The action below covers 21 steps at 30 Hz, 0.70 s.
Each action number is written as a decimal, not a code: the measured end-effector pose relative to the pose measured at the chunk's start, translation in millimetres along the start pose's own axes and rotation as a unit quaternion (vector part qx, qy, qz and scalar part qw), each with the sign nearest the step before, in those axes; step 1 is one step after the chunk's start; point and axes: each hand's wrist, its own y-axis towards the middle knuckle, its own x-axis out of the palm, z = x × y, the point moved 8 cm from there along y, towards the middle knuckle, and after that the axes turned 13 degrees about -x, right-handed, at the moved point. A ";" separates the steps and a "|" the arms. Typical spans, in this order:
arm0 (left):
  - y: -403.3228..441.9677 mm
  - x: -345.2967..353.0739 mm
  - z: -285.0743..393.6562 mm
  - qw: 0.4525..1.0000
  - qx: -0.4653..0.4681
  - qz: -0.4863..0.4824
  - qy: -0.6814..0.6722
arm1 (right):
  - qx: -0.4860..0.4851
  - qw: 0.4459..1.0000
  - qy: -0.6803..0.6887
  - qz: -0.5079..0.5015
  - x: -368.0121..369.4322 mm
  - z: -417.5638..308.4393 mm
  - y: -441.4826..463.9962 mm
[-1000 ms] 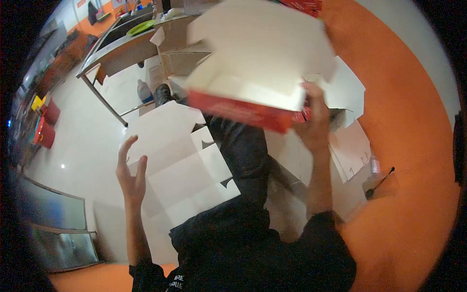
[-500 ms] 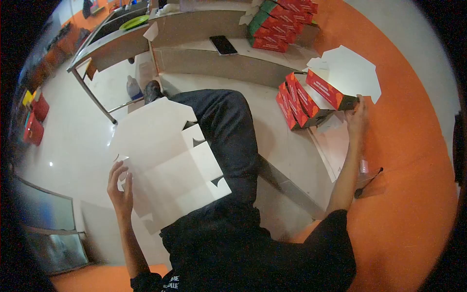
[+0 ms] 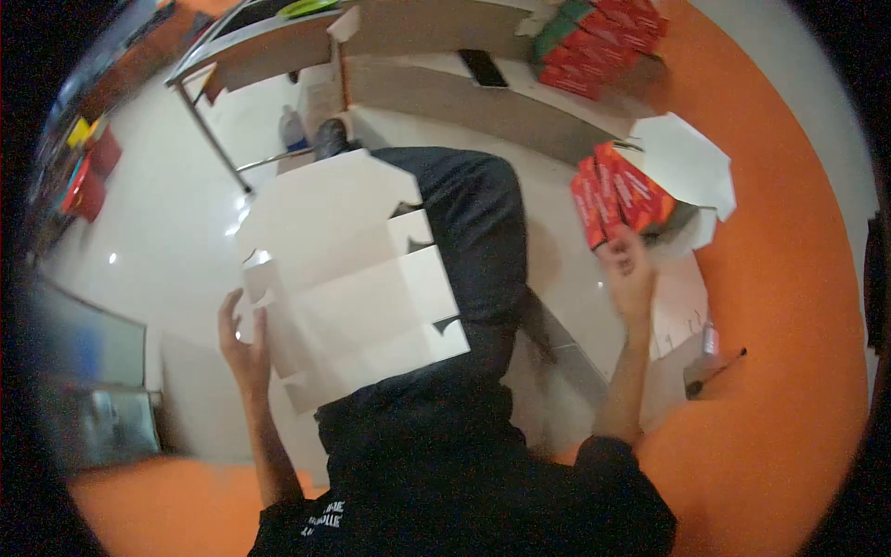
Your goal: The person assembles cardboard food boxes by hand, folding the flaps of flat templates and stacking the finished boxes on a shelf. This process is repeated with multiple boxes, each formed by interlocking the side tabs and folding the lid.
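Observation:
A flat white cardboard box blank (image 3: 362, 278) lies over my lap, its slotted side flaps spread. Beside its left edge is my left hand (image 3: 243, 339), open, thumb and fingers apart; whether it touches the card I cannot tell. My right hand (image 3: 631, 278) is just in front of several folded red boxes (image 3: 617, 190) standing in a row on the right. Its fingers are curled and smeared by motion, so their hold is unclear. One box at the row's right has its white lid (image 3: 687, 162) raised.
More red and green boxes (image 3: 594, 51) are stacked at the back right. A black phone (image 3: 483, 68) lies on the ledge. At the left stand a metal-legged table (image 3: 209, 135) and a bottle (image 3: 292, 128). A small clear packet (image 3: 710, 339) lies on the orange surface (image 3: 780, 399).
My right hand has left the rightmost box and moved left and toward me, to the front of the row. My left hand stays by the blank's edge. The whole view has shifted.

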 end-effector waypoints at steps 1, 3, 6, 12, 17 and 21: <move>-4.7 2.4 -19.2 1.000 -0.021 -0.009 -0.014 | -0.020 0.996 0.073 -0.047 41.3 -18.3 -15.2; -18.4 11.3 -54.8 0.990 -0.124 -0.055 -0.036 | -0.007 0.977 0.165 -0.135 123.4 -66.0 -42.0; -47.8 16.4 -31.8 0.976 -0.183 -0.080 -0.081 | -0.058 0.976 0.132 -0.160 201.1 -99.8 -62.3; -45.1 14.8 -49.2 0.965 -0.191 -0.097 -0.150 | -0.008 0.990 0.116 -0.084 183.7 -115.1 -64.5; -46.1 15.0 -40.6 0.956 -0.224 -0.113 -0.155 | -0.065 0.987 0.149 -0.016 157.6 -123.2 -59.4; -46.6 4.9 -24.6 0.996 -0.071 -0.011 -0.049 | 0.052 0.889 0.455 -0.029 152.9 -106.0 -62.5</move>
